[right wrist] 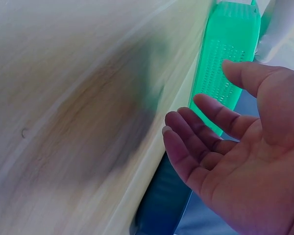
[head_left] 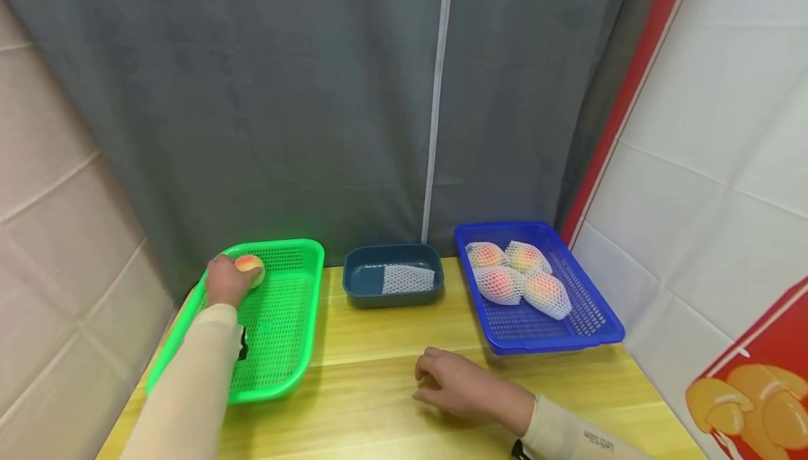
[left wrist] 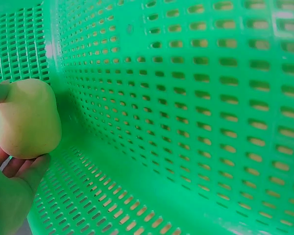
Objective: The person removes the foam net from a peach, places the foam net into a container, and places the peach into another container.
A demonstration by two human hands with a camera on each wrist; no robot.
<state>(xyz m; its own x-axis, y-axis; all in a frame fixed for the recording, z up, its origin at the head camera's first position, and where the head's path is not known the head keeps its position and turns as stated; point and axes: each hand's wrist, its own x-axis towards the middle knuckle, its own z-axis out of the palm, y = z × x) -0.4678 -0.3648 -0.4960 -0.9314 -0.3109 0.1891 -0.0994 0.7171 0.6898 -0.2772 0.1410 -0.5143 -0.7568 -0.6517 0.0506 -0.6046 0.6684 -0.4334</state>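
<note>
In the green basket (head_left: 271,391) on the left, my left hand (head_left: 227,281) grips a peach (head_left: 250,269) near the far end. The left wrist view shows the peach (left wrist: 29,120) with its pale yellow side toward the camera, thumb above and fingers below it. My right hand (head_left: 463,384) holds nothing and hovers over the front middle of the table, fingers loosely bent. The right wrist view shows that palm (right wrist: 255,191) bare, with the thumb apart from the fingers. Other than the gripped peach, no fruit shows in the green basket.
A dark blue tray (head_left: 362,299) at the back middle holds a white foam net (head_left: 408,279). On the right, a blue basket (head_left: 587,341) contains several peaches (head_left: 499,285) in white foam nets. A grey curtain (head_left: 284,95) hangs behind the wooden table (head_left: 372,376); pale walls flank it.
</note>
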